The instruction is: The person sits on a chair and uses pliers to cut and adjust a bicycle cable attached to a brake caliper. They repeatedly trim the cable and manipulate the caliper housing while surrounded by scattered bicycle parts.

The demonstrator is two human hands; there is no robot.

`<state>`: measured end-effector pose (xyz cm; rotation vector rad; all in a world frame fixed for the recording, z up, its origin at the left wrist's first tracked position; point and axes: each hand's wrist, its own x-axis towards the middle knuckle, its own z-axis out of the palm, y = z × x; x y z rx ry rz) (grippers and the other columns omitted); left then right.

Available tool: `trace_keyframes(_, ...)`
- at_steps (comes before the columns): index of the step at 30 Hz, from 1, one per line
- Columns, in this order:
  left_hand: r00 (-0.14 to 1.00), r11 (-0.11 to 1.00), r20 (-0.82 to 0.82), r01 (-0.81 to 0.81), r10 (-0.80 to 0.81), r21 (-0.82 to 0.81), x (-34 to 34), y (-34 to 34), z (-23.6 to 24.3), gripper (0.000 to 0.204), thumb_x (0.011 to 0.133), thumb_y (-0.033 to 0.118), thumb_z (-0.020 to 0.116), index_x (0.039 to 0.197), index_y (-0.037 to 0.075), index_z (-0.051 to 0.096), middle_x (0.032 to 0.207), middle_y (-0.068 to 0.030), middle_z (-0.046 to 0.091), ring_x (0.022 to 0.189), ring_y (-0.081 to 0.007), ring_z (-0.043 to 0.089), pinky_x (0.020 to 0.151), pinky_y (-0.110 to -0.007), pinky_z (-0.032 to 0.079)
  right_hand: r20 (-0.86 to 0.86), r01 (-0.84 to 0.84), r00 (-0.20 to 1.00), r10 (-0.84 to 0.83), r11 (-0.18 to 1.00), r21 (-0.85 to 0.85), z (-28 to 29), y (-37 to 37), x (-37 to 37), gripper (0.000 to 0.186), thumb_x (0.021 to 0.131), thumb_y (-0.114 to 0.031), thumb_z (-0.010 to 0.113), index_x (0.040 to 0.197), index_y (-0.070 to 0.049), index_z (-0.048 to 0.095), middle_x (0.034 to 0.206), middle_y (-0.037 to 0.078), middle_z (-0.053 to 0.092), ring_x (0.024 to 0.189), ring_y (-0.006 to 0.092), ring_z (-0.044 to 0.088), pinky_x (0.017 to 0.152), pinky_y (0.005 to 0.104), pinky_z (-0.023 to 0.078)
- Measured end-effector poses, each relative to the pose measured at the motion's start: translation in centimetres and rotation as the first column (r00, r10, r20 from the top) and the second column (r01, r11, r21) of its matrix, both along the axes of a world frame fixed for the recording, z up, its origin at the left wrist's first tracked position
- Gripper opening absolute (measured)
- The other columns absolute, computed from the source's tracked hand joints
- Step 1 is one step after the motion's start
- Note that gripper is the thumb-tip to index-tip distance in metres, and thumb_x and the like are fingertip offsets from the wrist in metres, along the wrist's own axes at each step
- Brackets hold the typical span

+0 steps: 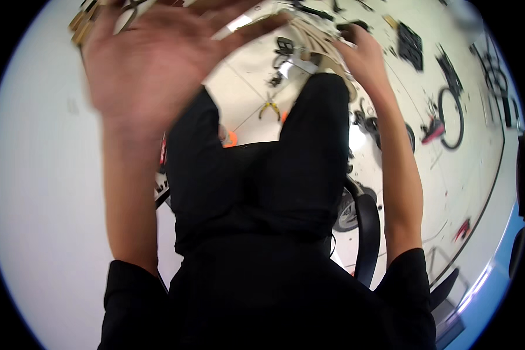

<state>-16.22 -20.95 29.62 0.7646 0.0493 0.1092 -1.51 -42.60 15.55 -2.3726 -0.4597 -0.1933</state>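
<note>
My left hand is raised at the upper left, close to the camera and blurred. Its palm shows, with the fingers stretched apart and nothing in the palm; one fingertip reaches the edge of a beige thing with several long strips. At the top, right of centre, my right hand is bent around the side of that beige thing, thumb against it. What the beige thing is I cannot make out. A small black object shows beside the right fingers, which are partly hidden. Below lie my black-trousered knees.
Yellow-handled pliers lie on the pale tiled floor between my legs, near orange round objects. To the right are a black tool case, a bicycle wheel and a red-and-black part. A black chair armrest stands at my right side.
</note>
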Motion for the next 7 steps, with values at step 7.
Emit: trace_keyframes(7, 0.95, 0.833, 0.227, -0.298, 0.213, 0.466, -16.8, 13.8, 2.0, 0.051, 0.097, 0.033, 0.035, 0.126, -0.008, 0.041, 0.117, -0.0208, 0.045, 0.114, -0.031, 0.042, 0.103, -0.041, 0.029, 0.354, -0.803, 0.59, 0.725, 0.484, 0.346, 19.3, -5.8, -12.4, 0.022, 0.093, -0.018, 0.05, 0.107, -0.003, 0.056, 0.085, 0.006, 0.057, 0.074, 0.0149, 0.059, 0.065, 0.0296, 0.052)
